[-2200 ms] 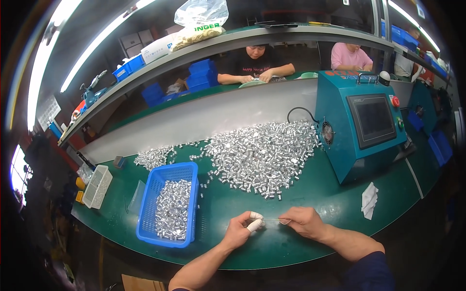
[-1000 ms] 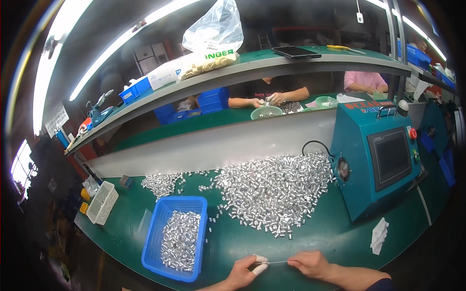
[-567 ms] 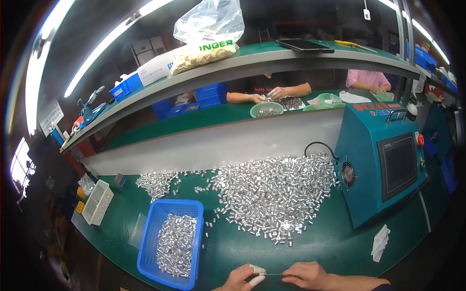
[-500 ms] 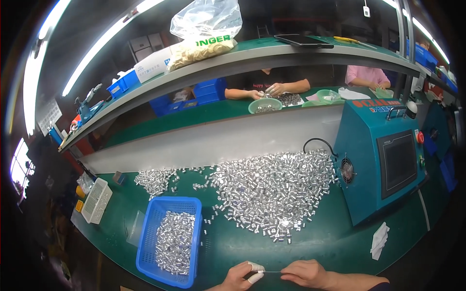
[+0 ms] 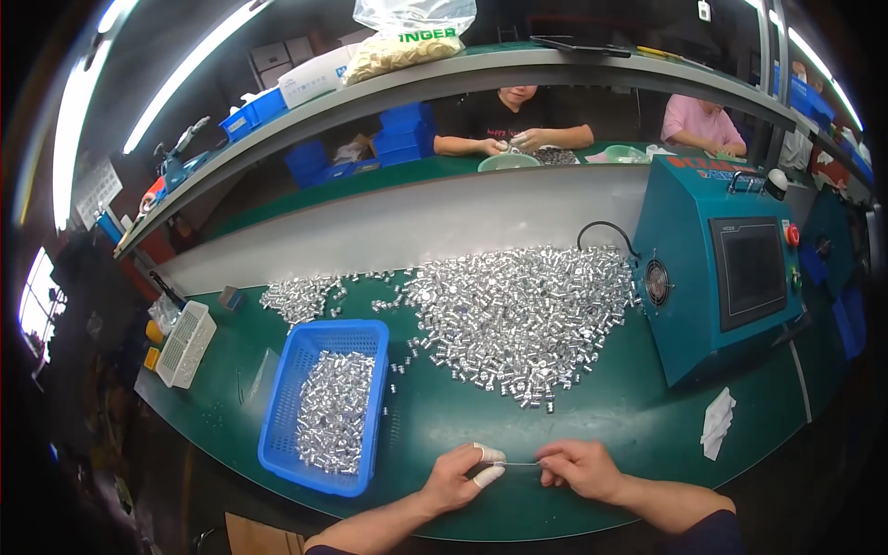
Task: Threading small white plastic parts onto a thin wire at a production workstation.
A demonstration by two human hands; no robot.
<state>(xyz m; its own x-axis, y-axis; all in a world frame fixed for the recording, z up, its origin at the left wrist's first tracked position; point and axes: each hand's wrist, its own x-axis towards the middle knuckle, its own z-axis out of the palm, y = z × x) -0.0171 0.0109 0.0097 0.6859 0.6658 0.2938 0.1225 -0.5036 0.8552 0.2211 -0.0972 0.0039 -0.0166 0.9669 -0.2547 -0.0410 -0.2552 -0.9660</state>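
Near the front of the green table, my left hand [image 5: 455, 476] is closed in a pinch, with white covers on its thumb and a finger. What sits between those fingertips is too small to make out. A thin metal rod [image 5: 522, 463] runs level from there to my right hand [image 5: 583, 470], whose fingers pinch its other end. Left of my hands stands a blue plastic basket [image 5: 381, 388] holding many small silver metal parts [image 5: 335, 412]. Beyond my hands, a large heap of similar silver parts [image 5: 518, 319] spreads over the table.
A teal machine [image 5: 680, 277] with a dark screen stands at the right, a crumpled white tissue [image 5: 718, 424] before it. A smaller pile of parts [image 5: 301, 298] and a white basket [image 5: 187, 344] lie left. A shelf [image 5: 555, 63] crosses above; two people sit beyond the grey partition [image 5: 370, 227].
The view has tilted down, so the table and its things sit higher and more of my forearms shows. My right fingers have shifted slightly on the rod; both hands remain close together.
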